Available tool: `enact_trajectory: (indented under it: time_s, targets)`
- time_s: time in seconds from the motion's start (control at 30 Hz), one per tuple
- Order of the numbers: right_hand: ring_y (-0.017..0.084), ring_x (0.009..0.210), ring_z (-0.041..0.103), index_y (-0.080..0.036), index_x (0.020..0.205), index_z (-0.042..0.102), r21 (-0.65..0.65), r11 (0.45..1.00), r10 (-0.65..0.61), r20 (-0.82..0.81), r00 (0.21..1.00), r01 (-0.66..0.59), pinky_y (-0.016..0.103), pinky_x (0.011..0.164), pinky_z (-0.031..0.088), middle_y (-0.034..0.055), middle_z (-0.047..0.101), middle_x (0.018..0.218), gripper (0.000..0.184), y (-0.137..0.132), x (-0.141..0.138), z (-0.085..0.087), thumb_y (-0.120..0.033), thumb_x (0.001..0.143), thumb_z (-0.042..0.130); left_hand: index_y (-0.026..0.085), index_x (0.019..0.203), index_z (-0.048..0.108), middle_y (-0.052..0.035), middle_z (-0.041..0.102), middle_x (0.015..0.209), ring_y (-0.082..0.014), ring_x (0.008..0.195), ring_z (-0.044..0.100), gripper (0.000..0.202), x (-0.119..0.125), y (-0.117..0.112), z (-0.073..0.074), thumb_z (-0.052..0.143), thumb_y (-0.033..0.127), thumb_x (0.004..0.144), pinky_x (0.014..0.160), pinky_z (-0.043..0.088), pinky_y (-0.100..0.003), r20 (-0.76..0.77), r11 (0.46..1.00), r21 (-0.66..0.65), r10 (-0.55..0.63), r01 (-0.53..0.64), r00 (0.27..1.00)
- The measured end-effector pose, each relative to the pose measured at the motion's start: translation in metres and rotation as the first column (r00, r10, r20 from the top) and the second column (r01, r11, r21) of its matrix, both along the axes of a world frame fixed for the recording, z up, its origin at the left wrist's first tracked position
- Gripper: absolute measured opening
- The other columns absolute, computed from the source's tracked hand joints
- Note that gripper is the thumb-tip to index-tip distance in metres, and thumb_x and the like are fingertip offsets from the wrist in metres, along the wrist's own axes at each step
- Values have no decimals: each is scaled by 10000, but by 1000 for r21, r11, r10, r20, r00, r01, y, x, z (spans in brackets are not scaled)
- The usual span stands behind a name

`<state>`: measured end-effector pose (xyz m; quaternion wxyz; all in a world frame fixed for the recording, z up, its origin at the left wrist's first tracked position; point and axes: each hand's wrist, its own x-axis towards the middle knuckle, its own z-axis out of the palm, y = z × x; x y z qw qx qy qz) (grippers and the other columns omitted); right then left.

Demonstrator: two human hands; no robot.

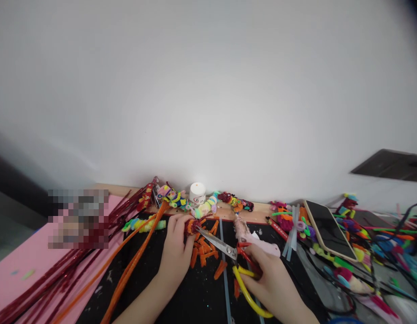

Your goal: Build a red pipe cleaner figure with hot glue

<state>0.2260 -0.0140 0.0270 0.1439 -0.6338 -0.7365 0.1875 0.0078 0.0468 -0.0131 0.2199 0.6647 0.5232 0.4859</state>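
— What's crowding the hands?
— Orange clippings (205,252) on the table (181,292), a white jar (197,193) (contents unseen) behind.
— And the grips?
— Left hand (176,245) pinches a red piece (192,226); right hand (272,283) clamps the scissors (228,252), blades at it.

Wall: we face a plain white wall (208,90), evenly lit.
Desk: we see a wooden edge (259,208) against the wall, under a black mat (195,297).
Left: a pink sheet (29,261).
Right: a dark panel (391,165).
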Motion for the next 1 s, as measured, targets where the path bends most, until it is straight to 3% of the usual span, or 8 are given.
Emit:
enact_trajectory:
  time_s: [0.3,0.67,1.0]
  targets:
    - [181,606,516,-193,879,560,-15,1000,2,14,1000,-2,262,558,365,-1,566,670,177,1,3,-2,-192,704,582,198,1047,492,-79,457,1053,-238,1011,492,301,-2,1,-2,433,49,792,929,388,-388,-86,1000,23,11,-9,996]
    - [174,611,491,-199,855,543,14,999,29,-31,999,-28,250,552,343,-15,528,655,138,1,3,-3,-206,723,583,174,1040,498,-79,456,1029,-224,1003,488,233,0,0,2,430,84,836,919,402,-366,-94,1000,9,9,-8,996]
    - [141,538,427,-198,829,520,50,998,40,-60,997,-37,235,515,299,-55,440,592,146,3,5,-15,-198,703,593,171,1034,505,-73,459,1026,-220,1007,489,235,0,1,0,445,71,831,925,400,-372,-87,1000,0,-11,11,996]
